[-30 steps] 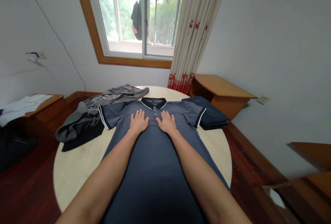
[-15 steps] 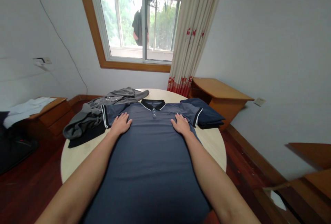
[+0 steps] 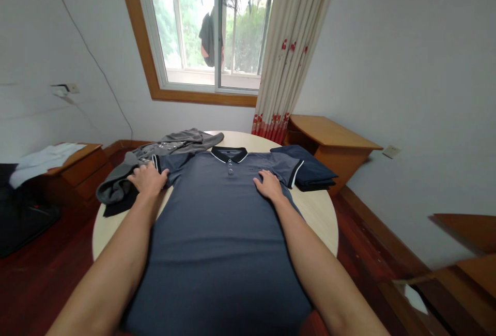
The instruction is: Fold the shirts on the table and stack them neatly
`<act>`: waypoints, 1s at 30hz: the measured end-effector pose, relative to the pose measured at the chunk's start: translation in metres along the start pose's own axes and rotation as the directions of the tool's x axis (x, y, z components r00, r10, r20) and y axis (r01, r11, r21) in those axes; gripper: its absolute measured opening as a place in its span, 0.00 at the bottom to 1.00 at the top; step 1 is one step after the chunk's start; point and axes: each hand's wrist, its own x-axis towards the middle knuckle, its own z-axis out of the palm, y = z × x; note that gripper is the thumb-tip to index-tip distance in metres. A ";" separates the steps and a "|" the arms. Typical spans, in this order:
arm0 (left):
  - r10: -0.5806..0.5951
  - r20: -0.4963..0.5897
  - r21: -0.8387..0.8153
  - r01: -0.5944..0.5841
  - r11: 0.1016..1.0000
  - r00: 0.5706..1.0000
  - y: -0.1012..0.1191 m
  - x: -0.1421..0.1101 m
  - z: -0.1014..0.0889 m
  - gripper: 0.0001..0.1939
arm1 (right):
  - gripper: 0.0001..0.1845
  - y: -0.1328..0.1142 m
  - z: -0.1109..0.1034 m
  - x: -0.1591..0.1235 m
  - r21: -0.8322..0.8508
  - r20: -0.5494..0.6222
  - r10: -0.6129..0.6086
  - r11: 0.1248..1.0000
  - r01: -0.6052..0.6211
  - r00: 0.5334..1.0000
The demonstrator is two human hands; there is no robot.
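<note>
A dark blue-grey polo shirt (image 3: 228,212) lies spread face up on the round table, its black, white-edged collar at the far side. My left hand (image 3: 148,178) is at the cuff of the left-hand sleeve, fingers apart, covering part of the cuff's edge. On the right side of the shirt's chest, near the other sleeve, my right hand (image 3: 269,185) rests with its fingers stretched out. The shirt's lower end runs toward me, past the near table edge.
A crumpled grey garment (image 3: 170,146) lies at the table's left, over a black cloth (image 3: 116,208). Folded dark blue clothes (image 3: 306,166) are stacked at the right. The pale table (image 3: 320,214) stands before a window, near a wooden desk (image 3: 333,132).
My left hand has moved left from the shirt's chest to the sleeve cuff, its fingers spreading. My right hand stays almost in place on the shirt.
</note>
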 end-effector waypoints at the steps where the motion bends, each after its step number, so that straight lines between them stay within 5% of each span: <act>1: 0.000 0.030 0.001 0.000 1.000 1.000 0.000 0.001 0.002 0.28 | 0.28 0.000 0.000 0.000 0.000 0.003 -0.002 1.000 0.002 1.000; 9: 0.006 -0.116 -0.195 -0.029 0.980 0.993 0.018 -0.002 -0.008 0.22 | 0.28 -0.001 -0.002 -0.001 -0.013 0.027 -0.009 1.000 0.009 1.000; 11: 0.129 -0.161 -0.278 -0.170 0.945 0.978 0.031 -0.009 -0.016 0.22 | 0.28 -0.002 -0.002 0.000 -0.016 0.031 -0.011 1.000 0.011 0.999; 13: 0.365 -0.195 -0.312 -0.410 0.857 0.911 0.043 -0.016 -0.019 0.23 | 0.28 -0.001 -0.001 0.000 -0.020 0.034 -0.012 1.000 0.013 0.999; 15: 0.551 -0.156 -0.311 -0.570 0.760 0.820 0.051 -0.022 -0.014 0.22 | 0.28 -0.001 -0.001 0.000 -0.023 0.037 -0.012 1.000 0.013 0.999; 17: 0.616 -0.072 -0.292 -0.607 0.739 0.784 0.054 -0.023 -0.004 0.22 | 0.28 0.000 -0.001 0.000 -0.024 0.038 -0.015 1.000 0.016 0.999; 24: 0.599 0.194 -0.198 -0.567 0.800 0.777 0.046 -0.025 0.039 0.29 | 0.29 -0.002 -0.002 -0.002 -0.012 0.054 0.002 1.000 -0.002 0.999; 30: 0.498 0.268 -0.104 -0.490 0.866 0.824 0.044 -0.038 0.038 0.31 | 0.30 -0.005 -0.003 -0.013 -0.025 0.060 0.026 0.999 -0.025 0.998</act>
